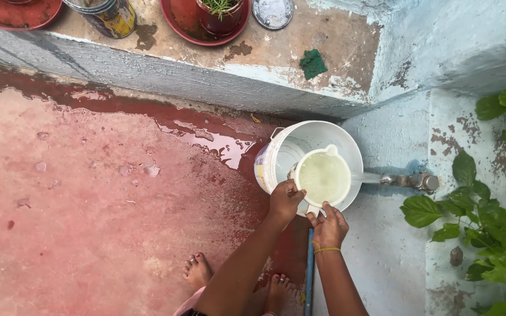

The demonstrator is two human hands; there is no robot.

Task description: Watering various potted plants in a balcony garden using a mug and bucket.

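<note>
Head view, looking down at a wet red floor (89, 222) beside a pale blue wall. A white jug (323, 177) is held above the mouth of a white bucket (288, 146), its far side next to the stream from a metal tap (411, 181) that juts from the wall at right; the jug holds pale, cloudy water close to the brim. Holding it over the bucket appears sensible: any overflow would drop into the bucket, not onto the floor. Left hand (285, 200): grip closed on the jug's near-left rim, thumb and fingers pinching the edge, apparently to steady it. Right hand (328, 225): grip wrapped around the handle at the jug's near side, seemingly taking the weight; a thin yellow band sits at that wrist. The bucket stands on the floor, tucked in the corner where the raised ledge (206, 70) meets the wall. On the ledge: a green scrub pad (313, 63), a red potted plant (221, 14), a round metal lid (272, 11). Bare feet (197, 270) near the bucket. Green leaves (487, 228) at right.
</note>
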